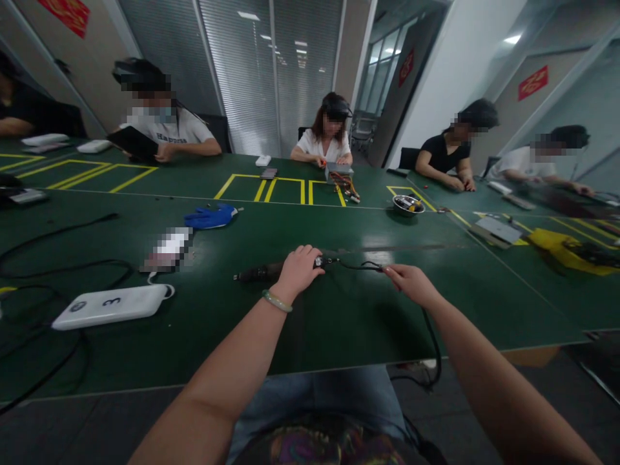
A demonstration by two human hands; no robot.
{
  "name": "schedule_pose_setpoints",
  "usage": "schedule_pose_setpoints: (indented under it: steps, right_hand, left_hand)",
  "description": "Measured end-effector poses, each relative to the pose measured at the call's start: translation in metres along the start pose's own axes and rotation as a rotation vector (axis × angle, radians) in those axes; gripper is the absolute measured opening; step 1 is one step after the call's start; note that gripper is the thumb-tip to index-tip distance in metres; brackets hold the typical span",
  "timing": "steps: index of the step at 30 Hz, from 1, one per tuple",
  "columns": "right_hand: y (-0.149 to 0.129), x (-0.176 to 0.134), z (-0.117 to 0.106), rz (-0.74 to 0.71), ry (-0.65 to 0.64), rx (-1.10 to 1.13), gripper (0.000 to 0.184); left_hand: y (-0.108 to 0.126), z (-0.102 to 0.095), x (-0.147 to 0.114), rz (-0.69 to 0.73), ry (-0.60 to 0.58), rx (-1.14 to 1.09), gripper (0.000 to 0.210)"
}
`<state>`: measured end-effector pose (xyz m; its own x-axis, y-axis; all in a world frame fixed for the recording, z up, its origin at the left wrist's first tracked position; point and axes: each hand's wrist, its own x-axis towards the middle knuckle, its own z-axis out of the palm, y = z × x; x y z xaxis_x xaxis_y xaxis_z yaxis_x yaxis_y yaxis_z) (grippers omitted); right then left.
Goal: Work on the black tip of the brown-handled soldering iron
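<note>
At the left of the frame, black cords (68, 264) snake over the green table (349, 336), next to a white power bank (111, 306) marked 3. A phone (170, 248) lies just above the power bank, and a blue glove (210, 217) rests further up and to the right.

Near the middle of the frame, a dark, slender tool (261, 272) lies along the table with its narrow tip pointing left. The left hand (300, 268) covers its rear end, fingers curled down over it; the tool looks like a powered driver, though the dim light makes that uncertain. From that end a thin black cable (374, 265) runs right to the right hand (411, 282), whose fingers are closed in a pinch on it. A thicker stretch drops over the near edge of the table.

Good handling here, I judge, means bracing the tool firmly with the left palm while the right fingers guide the cable in line with the tool's axis, without tugging. Some slack should be kept at the table edge, so the hanging length doesn't drag on the joint.
</note>
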<state>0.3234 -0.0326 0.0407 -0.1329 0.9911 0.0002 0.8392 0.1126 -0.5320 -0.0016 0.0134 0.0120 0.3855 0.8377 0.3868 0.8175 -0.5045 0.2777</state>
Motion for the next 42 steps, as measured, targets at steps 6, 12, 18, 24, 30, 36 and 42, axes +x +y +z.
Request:
schedule_pose_setpoints:
  steps: [6,12,18,24,30,36,42]
  right_hand:
    - [0.019,-0.017,0.031,0.134,0.003,0.043,0.053]
    - [0.03,-0.046,0.007,0.329,-0.368,0.432,0.065]
    - [0.06,-0.074,-0.027,0.402,-0.456,0.477,0.07]
    - [0.036,-0.028,-0.008,0.324,-0.302,0.163,0.058]
    - [-0.031,0.03,0.038,0.204,-0.32,-0.098,0.037]
    - [-0.043,0.053,0.061,0.318,-0.316,0.125,0.026]
    - [-0.007,0.034,0.032,0.297,-0.473,0.235,0.043]
  left_hand:
    - [0.006,0.0,0.001,0.019,-0.017,-0.039,0.042]
    - [0.013,-0.008,-0.007,-0.017,-0.064,-0.159,0.033]
    - [0.021,-0.003,-0.006,0.043,-0.188,-0.133,0.028]
    - [0.029,0.006,-0.008,0.159,-0.129,0.0,0.021]
    - [0.035,0.01,-0.01,0.156,-0.081,0.043,0.017]
    - [0.035,0.01,-0.009,0.154,-0.099,0.045,0.016]
    - [0.031,0.01,-0.004,0.152,-0.132,-0.011,0.016]
